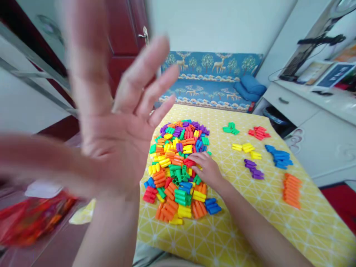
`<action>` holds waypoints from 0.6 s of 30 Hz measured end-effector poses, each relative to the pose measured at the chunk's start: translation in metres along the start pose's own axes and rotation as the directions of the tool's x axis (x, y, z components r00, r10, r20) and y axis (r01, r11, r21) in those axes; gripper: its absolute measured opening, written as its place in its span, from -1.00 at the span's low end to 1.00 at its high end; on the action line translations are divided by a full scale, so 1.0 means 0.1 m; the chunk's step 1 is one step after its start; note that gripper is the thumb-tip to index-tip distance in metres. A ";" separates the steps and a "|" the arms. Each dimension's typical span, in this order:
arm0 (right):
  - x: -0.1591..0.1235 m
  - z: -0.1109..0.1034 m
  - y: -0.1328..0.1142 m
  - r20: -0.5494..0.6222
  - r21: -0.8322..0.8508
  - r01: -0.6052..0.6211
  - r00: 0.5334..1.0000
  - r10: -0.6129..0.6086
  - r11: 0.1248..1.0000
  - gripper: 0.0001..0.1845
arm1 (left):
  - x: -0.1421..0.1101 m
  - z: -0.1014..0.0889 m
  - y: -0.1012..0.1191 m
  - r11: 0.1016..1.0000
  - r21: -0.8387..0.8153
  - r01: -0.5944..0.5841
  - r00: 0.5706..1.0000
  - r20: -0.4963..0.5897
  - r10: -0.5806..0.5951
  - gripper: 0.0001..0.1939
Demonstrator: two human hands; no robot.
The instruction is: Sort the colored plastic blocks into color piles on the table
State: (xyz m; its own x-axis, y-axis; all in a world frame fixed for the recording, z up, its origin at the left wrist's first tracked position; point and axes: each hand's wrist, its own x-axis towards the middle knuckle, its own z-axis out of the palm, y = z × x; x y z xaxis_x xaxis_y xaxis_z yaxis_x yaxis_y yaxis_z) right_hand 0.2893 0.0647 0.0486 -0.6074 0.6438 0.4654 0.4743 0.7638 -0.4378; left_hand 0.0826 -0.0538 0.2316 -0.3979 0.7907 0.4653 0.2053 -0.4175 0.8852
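Observation:
My left hand (119, 144) is raised close to the camera, open, palm showing and fingers spread, with nothing in it; its edges are blurred. My right hand (207, 168) reaches into a big mixed pile of plastic tube-shaped blocks (180, 198) on the table. Its thumb and fingers close around a red tube block (189, 162) at the pile's right side. Green, yellow, orange, blue and purple blocks lie tightly around those fingertips. Part of the pile is hidden behind my left hand.
Sorted by colour on the table's right are green (230, 128), red (259, 132), yellow (247, 147), purple (254, 169), blue (279, 157) and orange blocks (292, 190). A yellow patterned cloth (222, 237) covers the table. Beyond stands a blue sofa (200, 87); a white cabinet (319, 122) flanks the right.

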 end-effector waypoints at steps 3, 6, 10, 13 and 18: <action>0.09 0.03 -0.09 0.056 -0.084 0.003 0.998 0.002 0.996 -0.71 | 0.19 0.14 -0.47 0.998 -0.008 -0.059 0.998 0.037 0.059 -0.36; 0.09 0.04 -0.12 0.064 -0.062 0.000 0.998 0.004 0.998 -0.74 | 0.24 -0.06 -1.26 0.985 0.132 0.111 0.993 -0.041 -0.107 -0.46; 0.07 -0.13 0.04 -0.080 0.100 -0.092 0.992 0.100 0.991 -0.77 | 0.15 -0.36 -2.00 0.952 0.140 0.272 0.958 -0.136 -0.254 -0.46; 0.09 -0.44 0.49 -0.221 0.144 -0.225 0.942 0.253 0.964 -0.76 | 0.05 -0.41 -2.22 0.933 0.031 0.358 0.929 -0.113 -0.353 -0.44; 0.07 -1.12 1.64 -0.378 0.115 -0.673 0.651 0.659 0.731 -0.67 | 0.00 -0.40 -2.44 0.907 -0.121 0.402 0.894 -0.160 -0.418 -0.44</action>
State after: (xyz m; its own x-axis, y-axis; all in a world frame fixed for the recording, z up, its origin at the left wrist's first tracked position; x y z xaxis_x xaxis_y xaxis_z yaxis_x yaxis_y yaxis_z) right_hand 0.4338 0.1995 0.0662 0.1580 0.9391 0.3053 0.6820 0.1198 -0.7215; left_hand -0.0030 0.0303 0.0159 -0.5849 0.8098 0.0456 -0.0816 -0.1147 0.9900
